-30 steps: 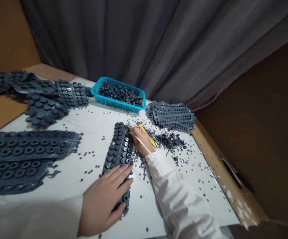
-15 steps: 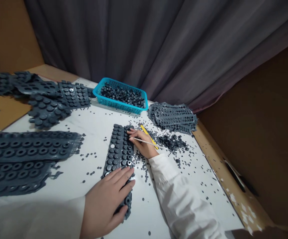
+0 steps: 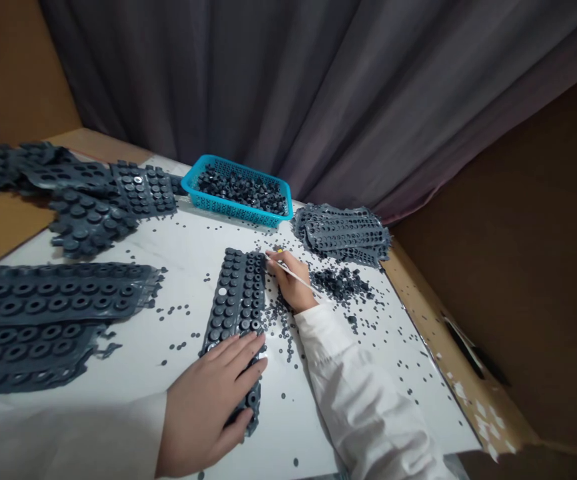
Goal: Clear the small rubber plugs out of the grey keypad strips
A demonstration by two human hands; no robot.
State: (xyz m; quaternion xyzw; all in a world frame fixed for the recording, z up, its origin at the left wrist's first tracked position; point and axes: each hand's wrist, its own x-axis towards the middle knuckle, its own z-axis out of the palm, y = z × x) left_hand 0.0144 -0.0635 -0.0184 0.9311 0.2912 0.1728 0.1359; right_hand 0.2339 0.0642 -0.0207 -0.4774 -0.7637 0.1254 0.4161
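A dark grey rubber sheet point(image 3: 232, 291) studded with rows of round knobs lies lengthwise in front of me. Across its near part my left hand point(image 3: 218, 393) rests flat, fingers stretched out. My right hand point(image 3: 291, 283) is closed around a thin white stick point(image 3: 296, 275) at the sheet's far right edge. The stick's working tip is hidden by the fingers. Just behind that hand, a bit of a yellow strip point(image 3: 280, 251) shows. Small dark discs point(image 3: 283, 320) are scattered beside and under the right hand.
A blue basket point(image 3: 238, 212) of small dark parts stands at the back. Perforated sheets point(image 3: 343, 230) are stacked to its right, with a heap of dark bits point(image 3: 343, 285) nearer. Knobbed sheets point(image 3: 93, 217) lie back left, ring-patterned sheets point(image 3: 43, 300) at left. Discs dot the white tabletop point(image 3: 368, 400).
My right hand has shifted slightly toward the sheet's far right corner with the stick, now covering most of the yellow strip. The left hand stays on the sheet. The view has moved slightly.
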